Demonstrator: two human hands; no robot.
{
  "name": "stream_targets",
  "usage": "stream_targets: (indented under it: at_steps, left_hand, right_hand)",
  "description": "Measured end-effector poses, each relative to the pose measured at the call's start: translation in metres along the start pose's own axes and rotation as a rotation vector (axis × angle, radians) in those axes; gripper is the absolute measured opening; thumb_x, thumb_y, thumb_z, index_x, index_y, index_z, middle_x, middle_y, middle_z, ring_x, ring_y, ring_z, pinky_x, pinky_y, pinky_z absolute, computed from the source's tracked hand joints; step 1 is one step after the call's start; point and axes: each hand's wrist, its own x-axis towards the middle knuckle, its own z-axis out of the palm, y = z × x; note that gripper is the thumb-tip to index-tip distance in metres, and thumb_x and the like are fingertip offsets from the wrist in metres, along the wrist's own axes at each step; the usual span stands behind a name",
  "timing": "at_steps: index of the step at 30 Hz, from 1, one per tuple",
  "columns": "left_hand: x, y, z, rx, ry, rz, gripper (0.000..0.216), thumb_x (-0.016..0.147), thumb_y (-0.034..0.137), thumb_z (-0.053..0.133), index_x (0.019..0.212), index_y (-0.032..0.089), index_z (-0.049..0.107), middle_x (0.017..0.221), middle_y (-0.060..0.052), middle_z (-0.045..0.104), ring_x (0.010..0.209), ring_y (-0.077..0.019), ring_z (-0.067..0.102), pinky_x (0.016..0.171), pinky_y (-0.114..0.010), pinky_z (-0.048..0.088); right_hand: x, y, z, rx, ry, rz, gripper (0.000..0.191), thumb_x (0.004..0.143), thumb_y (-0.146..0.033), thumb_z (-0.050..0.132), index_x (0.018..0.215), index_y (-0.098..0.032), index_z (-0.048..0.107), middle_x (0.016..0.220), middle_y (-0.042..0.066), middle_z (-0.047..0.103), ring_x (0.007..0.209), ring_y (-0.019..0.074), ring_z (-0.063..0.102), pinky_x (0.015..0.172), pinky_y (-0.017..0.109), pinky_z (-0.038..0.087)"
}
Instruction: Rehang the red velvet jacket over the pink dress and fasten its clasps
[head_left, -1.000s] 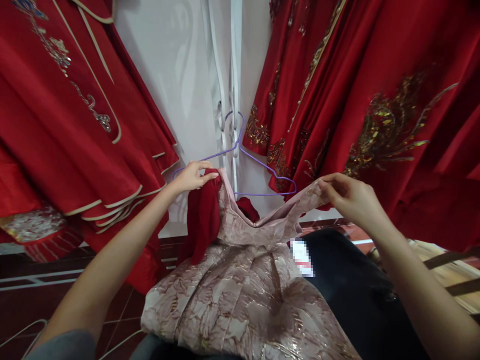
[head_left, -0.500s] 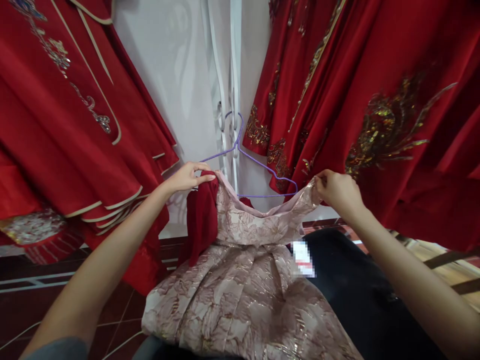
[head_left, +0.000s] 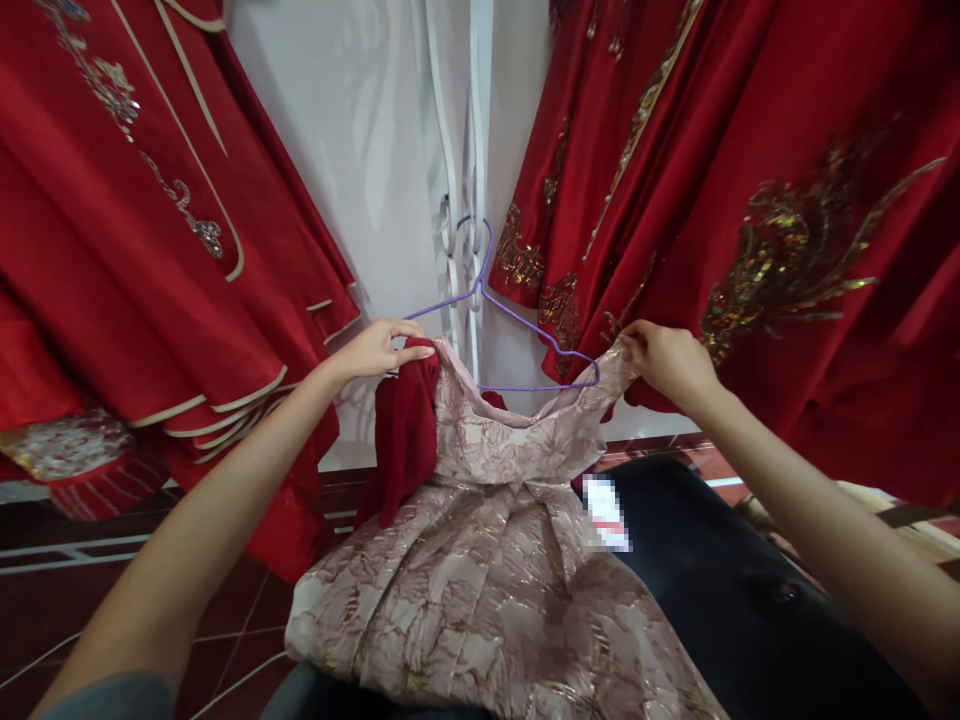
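Note:
A pale pink brocade dress (head_left: 517, 580) with a metallic floral pattern spreads out below my hands. My left hand (head_left: 381, 350) pinches its left shoulder, where a dark red cloth piece (head_left: 409, 435) hangs down. At the other shoulder strap, my right hand (head_left: 667, 358) is closed on the fabric and holds it out to the side. A purple hanger (head_left: 517, 312) hangs by its hook on the white rack between my hands. Its left arm runs behind my left fingers; its right end shows at the right strap. A white tag (head_left: 606, 512) lies by the dress's waist.
Red garments with cream edging (head_left: 202, 250) hang on the left, and red garments with gold sequins (head_left: 780, 250) hang on the right. Behind the hanger stands a white curved metal rack (head_left: 476, 130). A dark padded seat (head_left: 720, 560) is under the dress's right side, above a reddish tiled floor (head_left: 232, 620).
My right hand has shifted slightly up and left with the strap, which now sits at the hanger's right end. The left hand stays nearly still. The view has shifted slightly.

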Motion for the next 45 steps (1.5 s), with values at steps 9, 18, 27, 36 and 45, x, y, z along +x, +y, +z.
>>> stream_targets:
  at_steps: [9,18,27,36,45]
  left_hand:
    - [0.0,-0.002,-0.001,0.031,-0.002,0.025,0.034,0.082,0.048,0.06,0.086,0.016,0.072,0.089,-0.006,0.069,0.087,-0.0195,0.062,0.087,-0.033,0.046]
    - [-0.001,0.001,-0.002,0.023,-0.008,0.016,0.035,0.081,0.05,0.06,0.085,0.017,0.071,0.089,-0.006,0.069,0.087,-0.0196,0.062,0.086,-0.033,0.046]
    - [0.002,0.005,0.01,-0.029,-0.011,0.001,0.038,0.081,0.053,0.058,0.081,0.016,0.069,0.085,-0.005,0.068,0.084,-0.0178,0.061,0.082,-0.031,0.046]
    - [-0.002,0.001,0.015,-0.057,0.013,-0.029,0.042,0.079,0.057,0.059,0.083,0.017,0.07,0.087,-0.005,0.068,0.085,-0.019,0.061,0.083,-0.032,0.048]
    - [-0.057,-0.035,0.011,0.053,0.404,-0.206,0.039,0.077,0.055,0.059,0.082,0.017,0.066,0.094,-0.006,0.069,0.093,-0.0212,0.061,0.098,-0.037,0.041]
  right_hand:
    - [-0.009,0.022,-0.003,0.037,-0.051,0.061,0.034,0.09,-0.035,0.043,0.109,-0.021,0.068,0.083,0.013,0.071,0.072,0.0298,0.066,0.06,0.036,0.042]
    - [-0.011,0.019,-0.004,0.09,0.051,0.019,0.034,0.089,-0.038,0.043,0.108,-0.025,0.068,0.081,0.01,0.071,0.071,0.0306,0.066,0.061,0.036,0.043]
    - [0.011,-0.047,-0.011,0.397,0.153,-0.225,0.03,0.091,-0.035,0.044,0.104,-0.022,0.068,0.088,0.007,0.073,0.078,0.0231,0.067,0.071,0.031,0.046]
    - [0.025,-0.085,0.015,0.613,-0.01,-0.284,0.026,0.094,-0.037,0.037,0.101,-0.022,0.058,0.092,0.006,0.069,0.083,0.0212,0.063,0.076,0.029,0.044]
    - [0.027,-0.055,0.011,0.568,-0.038,-0.258,0.035,0.093,-0.052,0.038,0.097,-0.022,0.057,0.078,0.003,0.066,0.067,0.0182,0.059,0.066,0.027,0.042]
